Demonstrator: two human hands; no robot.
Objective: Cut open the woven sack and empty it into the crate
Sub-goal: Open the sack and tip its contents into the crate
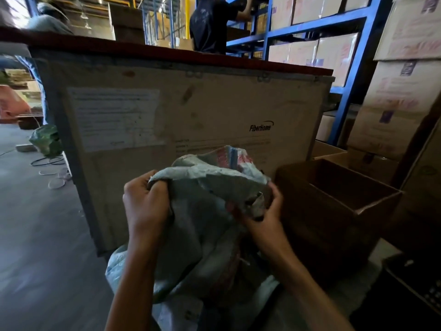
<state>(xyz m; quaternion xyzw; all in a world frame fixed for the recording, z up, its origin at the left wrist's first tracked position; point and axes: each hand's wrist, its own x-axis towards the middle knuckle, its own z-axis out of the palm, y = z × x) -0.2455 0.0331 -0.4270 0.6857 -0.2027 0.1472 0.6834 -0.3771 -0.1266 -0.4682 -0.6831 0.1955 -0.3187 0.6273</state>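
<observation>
The pale grey woven plastic sack with red and blue print (205,211) sat between my forearms, its belly slumped low at 6 o'clock and its crumpled mouth raised toward the middle of my view. It looked limp and slick, the kind of cloth that slides through loose fingers, so I judged the bunched top edge the best place to hold. I could not tell how heavy the fill was. My left hand (145,201), at 9 o'clock of the mouth, was fisted around a fold of the rim. My right hand (265,216), at 3 o'clock, gripped crumpled fabric with its fingers curled. Farther right at 3 o'clock sat an open brown cardboard box (334,201), and at 12 o'clock rose the large labelled plywood crate (181,111).
</observation>
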